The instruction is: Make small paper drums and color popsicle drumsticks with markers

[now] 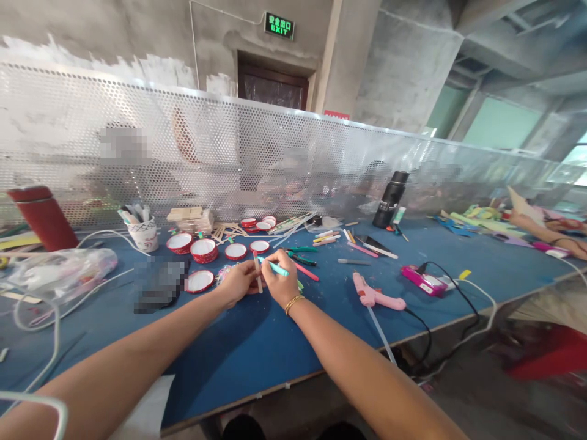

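Observation:
My left hand pinches a wooden craft stick upright above the blue table. In my right hand is a light-blue marker pen, its tip close to the upper part of the stick; whether they touch I cannot tell. Just behind my hands stand red-rimmed paper cups with white insides, one of them a shallow cup. Another such cup lies left of my left hand. Some thin coloured strands show partly behind that hand. Right of my right hand lie green-handled pliers and a red marker.
A pink glue gun with its cord rests on the right, near a magenta power strip. A black bottle and a red bottle stand farther back. A perforated metal screen runs behind the table. Another person's arm reaches in at far right.

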